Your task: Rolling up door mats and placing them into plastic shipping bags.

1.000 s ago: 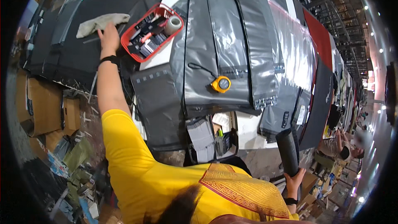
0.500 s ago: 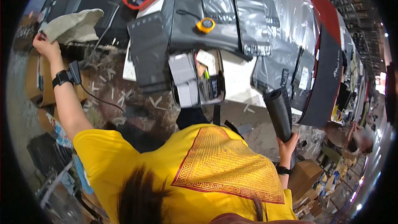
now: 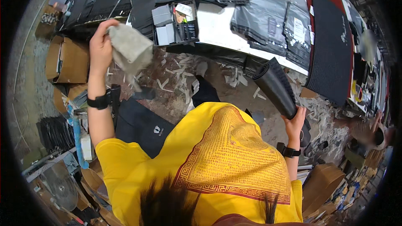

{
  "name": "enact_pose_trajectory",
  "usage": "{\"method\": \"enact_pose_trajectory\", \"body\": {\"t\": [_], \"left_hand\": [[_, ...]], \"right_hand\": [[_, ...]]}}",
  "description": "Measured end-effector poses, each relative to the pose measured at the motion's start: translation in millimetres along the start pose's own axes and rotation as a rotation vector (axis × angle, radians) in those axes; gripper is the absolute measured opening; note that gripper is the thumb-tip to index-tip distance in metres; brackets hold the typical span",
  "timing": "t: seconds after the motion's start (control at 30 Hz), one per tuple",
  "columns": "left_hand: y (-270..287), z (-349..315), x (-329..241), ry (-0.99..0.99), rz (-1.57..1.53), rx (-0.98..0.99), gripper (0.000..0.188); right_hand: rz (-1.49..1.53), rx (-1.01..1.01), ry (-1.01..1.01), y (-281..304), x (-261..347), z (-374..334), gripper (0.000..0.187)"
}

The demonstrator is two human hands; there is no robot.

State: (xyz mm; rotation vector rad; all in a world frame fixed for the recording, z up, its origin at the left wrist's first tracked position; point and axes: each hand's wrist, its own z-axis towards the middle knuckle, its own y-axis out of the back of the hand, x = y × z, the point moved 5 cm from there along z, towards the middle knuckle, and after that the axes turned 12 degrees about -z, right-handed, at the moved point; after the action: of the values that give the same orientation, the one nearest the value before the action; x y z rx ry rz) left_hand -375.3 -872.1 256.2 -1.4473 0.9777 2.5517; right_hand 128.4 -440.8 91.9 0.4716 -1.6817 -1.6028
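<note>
Watching the left hand [image 3: 101, 44] grip a gray rag [image 3: 132, 49], I see the right hand [image 3: 295, 123] grip a roll [image 3: 275, 87], maybe stopping it uncurling.

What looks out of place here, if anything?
Pale scraps lie strewn over the floor in front of the table, untidy against the gray bags lying on it. The left hand holds a gray cloth, the right hand a dark roll; neither seems odd.
</note>
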Motion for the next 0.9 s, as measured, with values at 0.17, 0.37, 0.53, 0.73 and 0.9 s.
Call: {"method": "enact_pose_trajectory", "body": {"t": [0.17, 0.37, 0.53, 0.73, 0.9], "left_hand": [[-121, 41, -5, -0.057, -0.292, 0.141, 0.038], [-295, 96, 69, -0.229, 0.342, 0.233, 0.015], [-416, 57, 127, 0.393, 0.595, 0.416, 0.063], [-445, 46, 145, 0.355, 0.517, 0.367, 0.065], [-412, 50, 154, 0.087, 0.547, 0.400, 0.048]], "right_hand": [[0.016, -0.001, -0.004, 9, -40, -14, 0.062], [-0.007, -0.009, 0.027, 32, -74, 17, 0.066], [-0.108, -0.021, -0.076, 64, -114, 54, 0.067], [-0.239, 0.006, -0.135, 95, -174, 109, 0.069], [-0.283, 0.063, -0.074, 90, -224, 171, 0.071]]}}
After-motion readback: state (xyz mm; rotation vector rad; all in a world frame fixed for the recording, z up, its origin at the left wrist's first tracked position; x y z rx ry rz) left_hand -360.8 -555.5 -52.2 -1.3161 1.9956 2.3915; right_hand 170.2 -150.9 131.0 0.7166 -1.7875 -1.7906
